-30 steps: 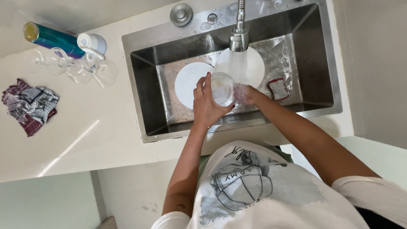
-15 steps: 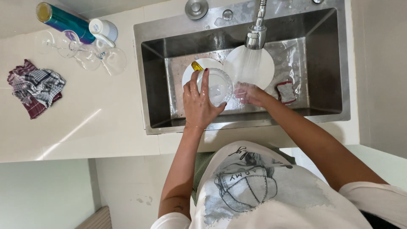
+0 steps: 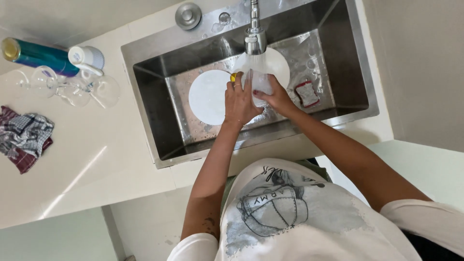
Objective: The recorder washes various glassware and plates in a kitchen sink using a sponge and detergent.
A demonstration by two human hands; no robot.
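Both of my hands hold a clear drinking glass (image 3: pixel 261 83) under the running tap (image 3: pixel 254 36) over the steel sink (image 3: pixel 145 111). My left hand (image 3: pixel 239 101) wraps the glass from the left, and something small and yellow shows at its fingertips. My right hand (image 3: pixel 275 96) grips the glass from the right and below. Water streams from the spout onto the glass. Two white plates lie in the basin: one (image 3: pixel 208 96) left of my hands, the other (image 3: pixel 278 63) partly hidden behind the glass.
A red-edged scrub pad (image 3: pixel 306 93) lies in the basin at the right. On the white counter to the left stand several upturned wine glasses (image 3: pixel 77 89), a teal bottle (image 3: pixel 36 55), a white container (image 3: pixel 87 57) and a checked cloth (image 3: pixel 24 136).
The glass has moved from lying tilted over the plates to directly under the running water, with both hands closer together around it. The camera view shifted.
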